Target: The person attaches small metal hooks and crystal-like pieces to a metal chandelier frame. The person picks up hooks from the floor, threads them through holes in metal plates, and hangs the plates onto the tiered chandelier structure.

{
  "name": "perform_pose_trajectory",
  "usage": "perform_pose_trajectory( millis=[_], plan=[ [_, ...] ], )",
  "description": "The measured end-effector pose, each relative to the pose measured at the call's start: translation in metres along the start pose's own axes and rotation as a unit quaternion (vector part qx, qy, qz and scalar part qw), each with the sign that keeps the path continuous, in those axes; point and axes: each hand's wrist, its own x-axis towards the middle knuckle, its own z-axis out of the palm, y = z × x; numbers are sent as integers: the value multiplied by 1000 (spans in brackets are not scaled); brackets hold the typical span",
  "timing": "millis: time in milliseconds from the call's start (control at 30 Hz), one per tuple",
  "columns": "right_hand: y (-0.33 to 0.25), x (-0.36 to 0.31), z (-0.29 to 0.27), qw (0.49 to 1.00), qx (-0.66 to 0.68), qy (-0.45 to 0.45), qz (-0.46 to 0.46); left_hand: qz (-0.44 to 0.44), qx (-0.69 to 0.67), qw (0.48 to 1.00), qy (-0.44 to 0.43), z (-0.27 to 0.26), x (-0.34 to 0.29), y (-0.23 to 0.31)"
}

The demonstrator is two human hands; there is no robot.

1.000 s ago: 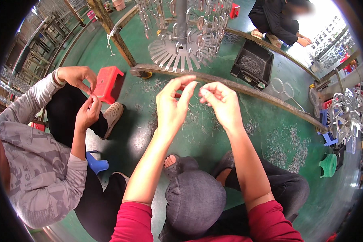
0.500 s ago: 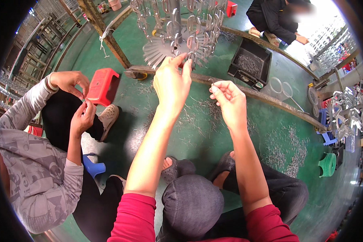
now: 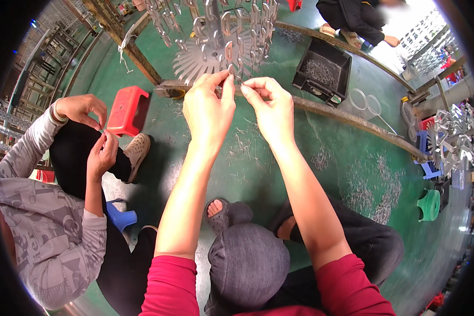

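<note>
Strings of silvery metal pieces (image 3: pixel 228 51), shaped like small loops, hang in a ring around a grey post (image 3: pixel 211 23). At the bottom end of one string, my left hand (image 3: pixel 209 108) pinches a metal piece between thumb and forefinger. Close beside it, my right hand (image 3: pixel 273 108) has thumb and forefinger pressed together on a small wire hook (image 3: pixel 240 82), whose tip is mostly hidden. The two hands' fingertips almost meet. Below the strings spreads a fan of flat grey metal blades (image 3: pixel 195 62).
A rusty metal bar (image 3: pixel 347 118) crosses in front of me. Beyond it stands a black crate (image 3: pixel 322 71) of wire hooks. Loose hooks (image 3: pixel 376 187) litter the green floor. On my left, another person's hands (image 3: pixel 104 150) work near a red stool (image 3: pixel 126 110). Another person (image 3: pixel 353 21) crouches farther off.
My right hand has moved left and forward, bringing the wire hook up to my left hand's fingertips. My left hand keeps its pinch at the string. The whole view has shifted slightly.
</note>
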Motion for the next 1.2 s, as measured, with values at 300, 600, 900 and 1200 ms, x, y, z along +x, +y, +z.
perform_pose_trajectory(
  millis=[300, 600, 900, 1200],
  plan=[
    [4, 1, 11, 999, -30, 1, -38, -1, 12, 1000, -8, -11, -7, 6],
    [11, 8, 2, 997, -29, -61, 48, -30, -77, 994, -65, -13, -9, -5],
    [7, 14, -6, 985, 52, -109, 123, -124, -124, 981, -87, -5, -18, -10],
    [4, 23, -15, 984, -83, -151, 52, 0, -56, 998, -31, 5, -25, -19]
  ],
)
